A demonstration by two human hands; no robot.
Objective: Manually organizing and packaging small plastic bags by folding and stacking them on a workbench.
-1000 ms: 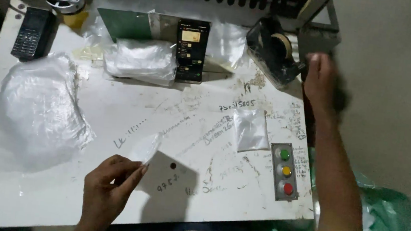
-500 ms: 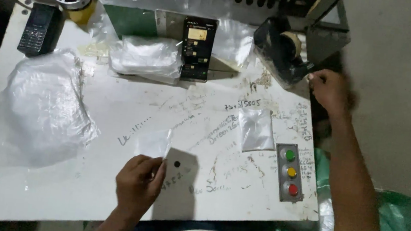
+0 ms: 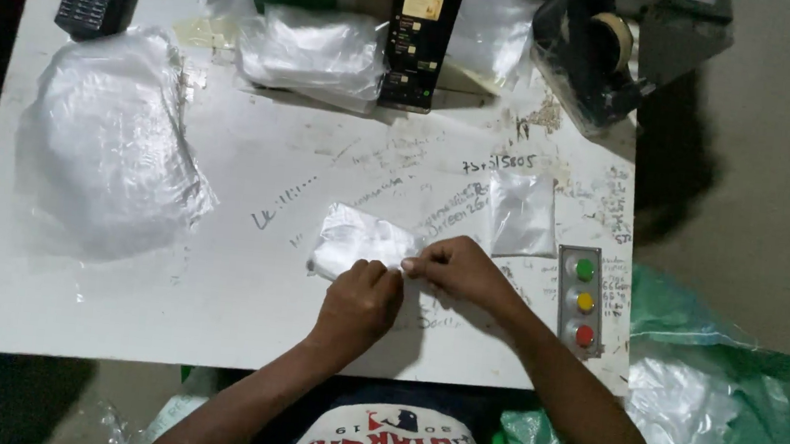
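Where the scribbled white table (image 3: 213, 311) is bare near its front edge, a small clear plastic bag (image 3: 355, 240) lies flat, just up and left of both hands. The left hand (image 3: 360, 301) is curled over its lower right corner; the right hand (image 3: 458, 270) pinches its right edge. Another small bag (image 3: 522, 213) and a three-button box (image 3: 581, 301) sit to the right.

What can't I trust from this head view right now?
- Small clear bag: its near edge is covered by the left hand and right hand; contents unreadable.
- Tape dispenser: cut off by the top edge.
- Big plastic bundle: glare hides what's inside.
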